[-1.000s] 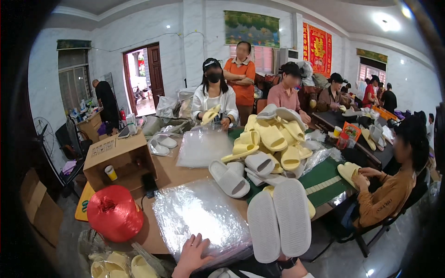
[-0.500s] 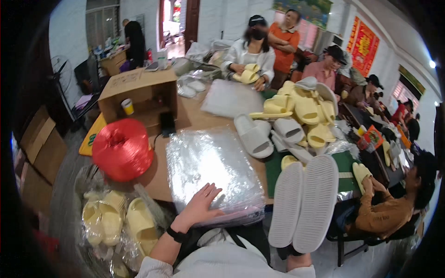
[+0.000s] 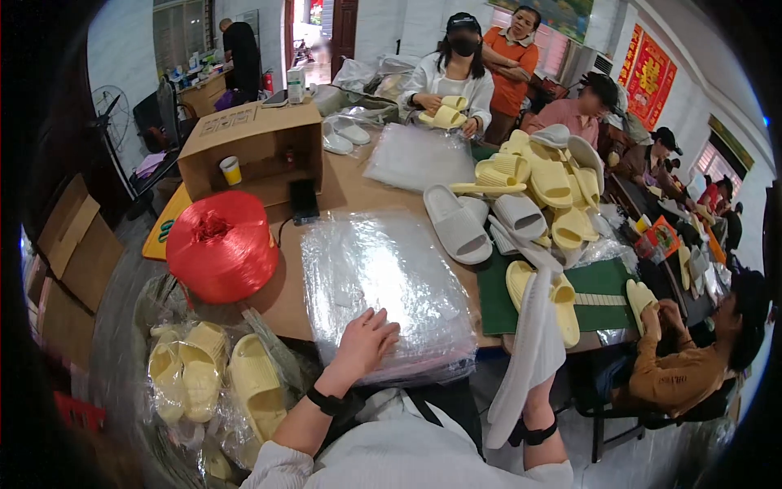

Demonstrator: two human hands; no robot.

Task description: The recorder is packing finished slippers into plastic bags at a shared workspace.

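Resting the left hand (image 3: 363,345) palm down on the near part of a stack of clear plastic bags (image 3: 391,265), with the fingers (image 3: 381,320) a little apart and clasping nothing. Can see the stack lying flat at the near edge of the brown tabletop (image 3: 290,316). Holding pale grey slippers (image 3: 520,363) nearly edge-on at the right hand (image 3: 539,394), to the right of the stack; cannot tell how closely the right fingers grip, with most of that hand hidden. Wearing a black band on each wrist.

Just behind, can see yellow slippers (image 3: 564,314) on a green mat (image 3: 607,285), and beyond them a heap of yellow and grey slippers (image 3: 550,179). To the left, can find a spool of red twine (image 3: 224,257), then a cardboard box (image 3: 281,122) on its side, with a yellow-and-white cup (image 3: 230,171) inside.

For writing, can spot dark printed blocks on the box's top, too small to make out, large gold characters on a red wall hanging (image 3: 649,77), and dark lettering on a seated co-worker's tan sleeve (image 3: 674,378).
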